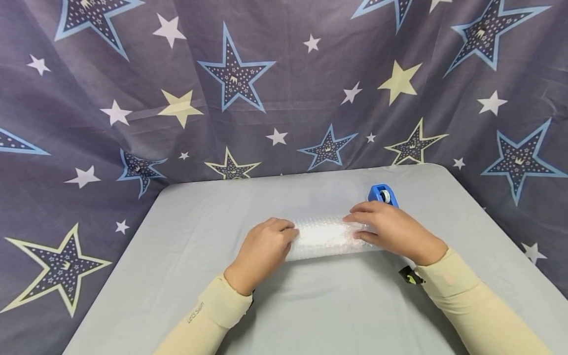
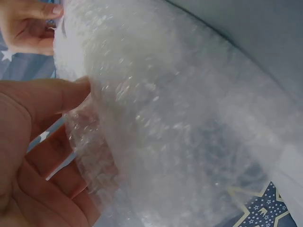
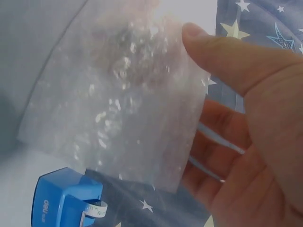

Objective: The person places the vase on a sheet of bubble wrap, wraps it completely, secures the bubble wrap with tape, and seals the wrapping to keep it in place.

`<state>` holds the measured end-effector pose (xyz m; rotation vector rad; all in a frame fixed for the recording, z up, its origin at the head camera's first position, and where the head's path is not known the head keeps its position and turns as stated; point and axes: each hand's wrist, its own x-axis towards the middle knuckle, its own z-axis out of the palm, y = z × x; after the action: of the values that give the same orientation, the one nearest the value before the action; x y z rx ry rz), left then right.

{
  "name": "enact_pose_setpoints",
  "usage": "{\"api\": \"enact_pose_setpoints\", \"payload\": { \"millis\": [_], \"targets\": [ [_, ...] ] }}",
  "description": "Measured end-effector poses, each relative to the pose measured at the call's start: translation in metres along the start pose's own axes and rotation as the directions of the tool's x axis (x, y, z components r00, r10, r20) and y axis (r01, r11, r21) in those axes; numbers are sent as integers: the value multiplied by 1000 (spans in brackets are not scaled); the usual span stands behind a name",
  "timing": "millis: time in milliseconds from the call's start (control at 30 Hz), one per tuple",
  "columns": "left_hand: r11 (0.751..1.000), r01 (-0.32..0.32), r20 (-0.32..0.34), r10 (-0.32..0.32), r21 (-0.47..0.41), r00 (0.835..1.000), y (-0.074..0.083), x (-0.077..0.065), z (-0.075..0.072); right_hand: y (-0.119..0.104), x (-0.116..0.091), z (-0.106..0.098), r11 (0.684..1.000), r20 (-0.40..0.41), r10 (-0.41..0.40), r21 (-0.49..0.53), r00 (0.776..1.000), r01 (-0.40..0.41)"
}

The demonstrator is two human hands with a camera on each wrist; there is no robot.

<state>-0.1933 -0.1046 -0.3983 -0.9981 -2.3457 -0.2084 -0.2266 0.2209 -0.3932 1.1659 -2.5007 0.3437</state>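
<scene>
A clear bubble wrap bundle [image 1: 321,240] lies crosswise over the grey table, shiny and bumpy, in the head view. My left hand [image 1: 264,251] holds its left end. In the left wrist view the thumb lies on the near face of the bubble wrap [image 2: 156,104], with fingers behind its edge. At the other end, my right hand [image 1: 395,229] grips the wrap the same way. The right wrist view has the thumb on the sheet [image 3: 113,104] and fingers behind it. Whether anything is wrapped inside, I cannot tell.
Just behind my right hand stands a blue tape dispenser [image 1: 382,193] with a small roll of tape. The table [image 1: 213,222] is covered in grey cloth. A dark star-patterned curtain [image 1: 284,88] hangs behind the table and along both sides.
</scene>
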Motion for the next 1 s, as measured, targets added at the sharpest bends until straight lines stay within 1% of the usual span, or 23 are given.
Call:
{"api": "enact_pose_setpoints", "payload": {
  "millis": [167,233,400,467,567,700,767,867,900,1000],
  "targets": [
    [999,-6,-36,7,39,999,-1,1,5,-2,1,1,1000,-8,-13,-2,1000,13],
    [998,-10,-41,12,62,999,-2,0,7,-1,0,2,1000,-10,-9,-5,1000,9],
    [997,-17,-14,18,81,1000,-3,-1,9,3,-2,-2,1000,-14,17,-3,1000,-17],
    [997,-18,3,18,75,1000,-4,-2,10,6,-3,-6,999,-13,44,8,999,-44],
    [997,-22,21,20,73,1000,-6,-3,9,13,-5,-11,993,3,109,39,994,-109],
    [997,-24,31,21,79,999,-7,-4,10,25,-9,-12,974,26,208,84,978,-209],
    [997,-24,33,21,78,999,-8,-4,11,30,-11,-11,961,18,254,104,967,-255],
    [997,-25,34,23,79,999,-8,-4,12,37,-14,-8,932,-23,352,106,936,-348],
    [996,-26,33,23,80,999,-7,-3,12,40,-15,-6,917,-40,391,101,920,-385],
    [996,-28,30,26,83,999,-7,-3,13,50,-21,-1,864,-90,503,74,860,-498]
  ]
}}
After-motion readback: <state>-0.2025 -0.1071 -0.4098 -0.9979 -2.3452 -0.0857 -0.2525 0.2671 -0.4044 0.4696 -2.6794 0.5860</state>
